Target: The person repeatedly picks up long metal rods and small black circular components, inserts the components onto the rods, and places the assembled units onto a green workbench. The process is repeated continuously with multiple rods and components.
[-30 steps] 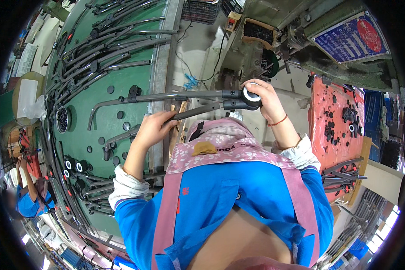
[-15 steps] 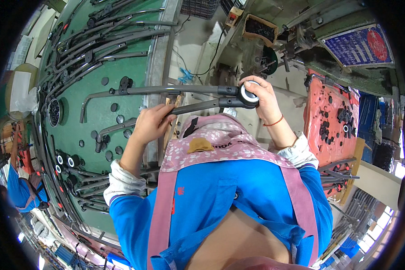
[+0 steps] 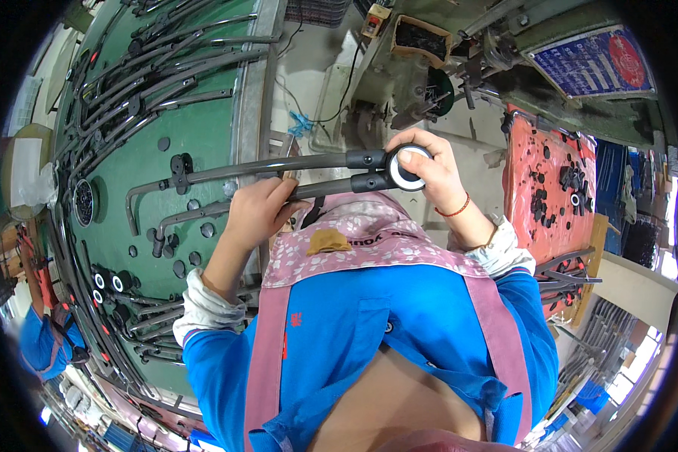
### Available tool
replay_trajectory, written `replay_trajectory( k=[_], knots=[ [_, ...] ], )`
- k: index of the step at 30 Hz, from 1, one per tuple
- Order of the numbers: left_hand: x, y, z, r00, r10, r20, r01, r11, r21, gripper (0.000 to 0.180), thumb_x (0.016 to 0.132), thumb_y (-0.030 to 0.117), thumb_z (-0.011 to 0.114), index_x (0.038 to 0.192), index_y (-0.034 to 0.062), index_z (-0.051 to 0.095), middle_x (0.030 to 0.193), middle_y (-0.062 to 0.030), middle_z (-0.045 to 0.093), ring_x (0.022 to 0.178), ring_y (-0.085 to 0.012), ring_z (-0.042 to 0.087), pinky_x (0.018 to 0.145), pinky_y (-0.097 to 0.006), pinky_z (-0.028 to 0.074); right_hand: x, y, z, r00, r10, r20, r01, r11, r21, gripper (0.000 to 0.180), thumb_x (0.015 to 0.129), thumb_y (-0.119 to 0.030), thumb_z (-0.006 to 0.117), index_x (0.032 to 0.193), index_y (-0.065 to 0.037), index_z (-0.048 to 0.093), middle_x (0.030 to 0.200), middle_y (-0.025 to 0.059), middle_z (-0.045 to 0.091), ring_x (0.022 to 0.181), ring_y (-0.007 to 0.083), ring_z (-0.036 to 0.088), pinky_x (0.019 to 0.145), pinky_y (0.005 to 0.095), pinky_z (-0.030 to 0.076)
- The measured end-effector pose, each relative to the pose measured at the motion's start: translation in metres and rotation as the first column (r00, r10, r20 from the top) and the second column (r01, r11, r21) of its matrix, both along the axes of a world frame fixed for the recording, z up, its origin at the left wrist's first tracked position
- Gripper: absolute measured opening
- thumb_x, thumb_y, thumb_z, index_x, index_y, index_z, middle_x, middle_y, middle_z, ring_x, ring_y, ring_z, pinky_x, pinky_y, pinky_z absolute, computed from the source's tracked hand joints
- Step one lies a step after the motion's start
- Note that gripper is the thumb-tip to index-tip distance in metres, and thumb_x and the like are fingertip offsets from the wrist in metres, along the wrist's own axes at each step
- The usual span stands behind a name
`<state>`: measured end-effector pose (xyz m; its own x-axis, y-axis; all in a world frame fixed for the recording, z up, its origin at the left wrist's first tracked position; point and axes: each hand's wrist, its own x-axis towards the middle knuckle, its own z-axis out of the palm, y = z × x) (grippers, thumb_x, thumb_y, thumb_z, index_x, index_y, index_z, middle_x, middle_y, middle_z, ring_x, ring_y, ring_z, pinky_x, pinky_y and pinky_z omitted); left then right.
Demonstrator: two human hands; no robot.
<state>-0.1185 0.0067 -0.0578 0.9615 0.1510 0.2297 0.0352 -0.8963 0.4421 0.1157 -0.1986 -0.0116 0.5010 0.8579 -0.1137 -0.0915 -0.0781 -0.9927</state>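
Observation:
A folded dark tubular frame point(image 3: 271, 167) lies across in front of me, its two tubes meeting at a round black hinge with a white ring point(image 3: 419, 178). My right hand point(image 3: 443, 181) is closed around this hinge, with the thumb on its round face. My left hand point(image 3: 258, 211) grips the lower tube point(image 3: 328, 188), fingers over the top. Both tubes reach left over the green tabletop point(image 3: 151, 215) and end in bends. A black clamp-like fitting point(image 3: 180, 173) sits on the upper tube near its bent end.
Many dark tubes point(image 3: 158, 71) lie at the table's far left. Round black caps point(image 3: 208, 230) and a bowl of small parts point(image 3: 84, 202) are nearby. A machine with a parts box point(image 3: 422, 39) stands ahead; a red-covered table point(image 3: 531, 226) is at right. Another person point(image 3: 44, 339) is at far left.
My right thumb has moved onto the middle of the hinge face. The tubes have tilted, their left ends lower in view, and the hinge has shifted slightly left.

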Motion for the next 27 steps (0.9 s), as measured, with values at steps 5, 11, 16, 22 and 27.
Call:
replay_trajectory(
  k=[5,11,16,22,27],
  knots=[
    [-0.005,0.009,0.013,0.973,0.024,0.231,-0.083,0.964,0.251,0.036,0.065,0.022,0.080,0.096,0.0097,0.067,0.105,-0.0090,0.061,0.097,-0.0277,0.058,0.087,-0.042,0.044,0.006,-0.004,0.008,0.997,-0.015,0.074,0.012,0.999,0.040,0.028,0.085,-0.023,0.069,0.099,0.000,0.067,0.084,0.0009,0.065,0.076,0.0061,0.057,0.068,0.0212,0.045],
    [0.022,0.028,0.018,0.995,-0.098,0.022,0.097,0.994,0.047,0.033,0.056,0.018,0.082,0.083,0.0049,0.068,0.122,-0.0123,0.056,0.108,-0.0327,0.053,0.091,-0.043,0.041,0.027,-0.020,0.000,0.996,-0.039,0.086,0.036,0.999,0.041,0.026,0.086,-0.023,0.068,0.098,0.000,0.068,0.088,0.0012,0.065,0.079,0.0064,0.057,0.072,0.0220,0.046],
    [0.074,0.018,0.052,0.992,-0.124,0.018,0.119,0.978,0.169,0.029,0.060,0.019,0.081,0.080,0.0043,0.066,0.118,-0.0130,0.057,0.103,-0.0327,0.053,0.085,-0.042,0.041,0.070,-0.039,0.007,0.948,-0.186,0.259,0.224,0.967,-0.124,0.031,0.092,-0.026,0.062,0.112,-0.004,0.065,0.095,0.0026,0.065,0.085,0.0092,0.061,0.067,0.0247,0.053],
    [0.145,0.022,0.065,0.971,-0.235,0.055,0.214,0.945,0.248,0.027,0.066,0.022,0.079,0.077,0.0038,0.063,0.119,-0.0141,0.057,0.102,-0.0327,0.052,0.083,-0.042,0.040,0.102,-0.045,0.002,0.826,-0.542,0.155,0.562,0.812,-0.158,0.035,0.092,-0.028,0.059,0.119,-0.005,0.062,0.093,0.0039,0.063,0.076,0.0122,0.065,0.053,0.0250,0.055],
    [0.172,0.036,0.069,0.966,-0.254,0.044,0.236,0.941,0.243,0.028,0.070,0.026,0.077,0.078,0.0032,0.064,0.119,-0.0131,0.057,0.101,-0.0320,0.052,0.084,-0.041,0.040,0.154,-0.045,-0.058,0.553,-0.523,0.649,0.626,0.775,0.090,0.034,0.098,-0.026,0.051,0.123,-0.003,0.054,0.094,0.0083,0.065,0.069,0.0163,0.065,0.060,0.0307,0.054]
  ],
)
